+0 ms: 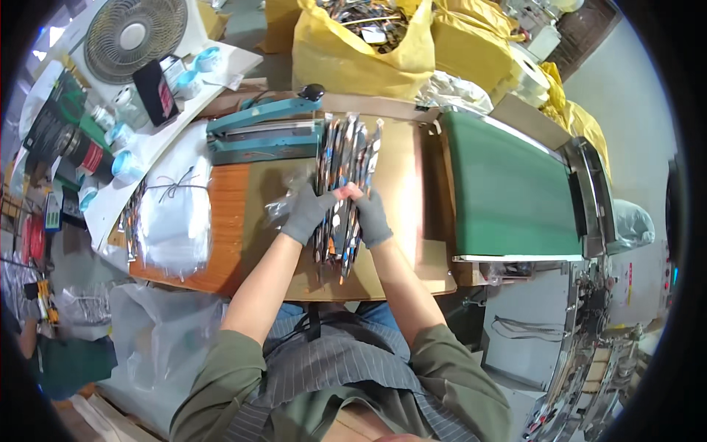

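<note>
A bundle of long, thin, dark patterned strips [340, 158] stands out in front of me over the brown cardboard on the table. My left hand [306, 214], in a grey glove with bare fingertips, is closed around its left side. My right hand [373, 215], gloved the same way, grips the right side. Both thumbs meet on top of the strips, and the other fingers are mostly hidden. The strips' ends are uneven, and some stick out toward me. Crumpled clear plastic [283, 195] lies beside my left hand.
A blue-green bag sealer [265, 140] sits at the table's back left. Clear plastic bags [177, 228], tied with dark cord, lie left. To the right is a green conveyor belt [515, 191]. Behind stands a yellow sack [361, 66] of similar strips. A fan [132, 37] is far left.
</note>
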A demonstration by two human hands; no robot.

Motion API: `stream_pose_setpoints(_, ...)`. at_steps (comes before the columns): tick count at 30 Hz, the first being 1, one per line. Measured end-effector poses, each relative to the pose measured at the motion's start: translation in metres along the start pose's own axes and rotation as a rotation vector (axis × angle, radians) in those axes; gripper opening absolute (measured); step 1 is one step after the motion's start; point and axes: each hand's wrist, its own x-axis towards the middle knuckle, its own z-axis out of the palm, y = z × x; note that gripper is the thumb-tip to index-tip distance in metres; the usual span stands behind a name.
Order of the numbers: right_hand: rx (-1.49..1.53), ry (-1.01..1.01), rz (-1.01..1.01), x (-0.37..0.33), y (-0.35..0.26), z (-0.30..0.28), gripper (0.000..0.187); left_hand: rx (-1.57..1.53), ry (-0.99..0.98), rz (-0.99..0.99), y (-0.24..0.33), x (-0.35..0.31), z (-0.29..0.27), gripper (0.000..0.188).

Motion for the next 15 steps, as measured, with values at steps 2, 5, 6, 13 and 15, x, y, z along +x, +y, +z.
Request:
stream_pose_setpoints(2, -0.091, -0.157, -0.275, -0.018, -0.027, 0.021, 0.069, -0.158, -0.032, 0.186, 0.022, -0.015, -0.006, 0.08)
stream_pose_setpoints(5, -0.124, -0.407, -0.222, -0.038, -0.07, 0.029, 0.091, -0.078, -0.152, 0.191, 0.067, -0.036, -0.018, 0.094)
stream_pose_setpoints(6, -0.225, -0.464, -0.182, -0.039, -0.073, 0.022, 0.095, -0.057, -0.227, 0.158, 0.073, -0.04, -0.021, 0.101)
stream_pose_setpoints(13, -0.129, -0.408, -0.164, -0.099, -0.096, 0.069, 0.1, 0.081, -0.253, 0.206, 0.048, -0.071, -0.009, 0.095)
stream_pose_setpoints(15, -0.233, -0.149, -0.229, -0.107, -0.083, 0.078, 0.088, 0.12, -0.299, 0.193, 0.069, -0.077, -0.012, 0.078)
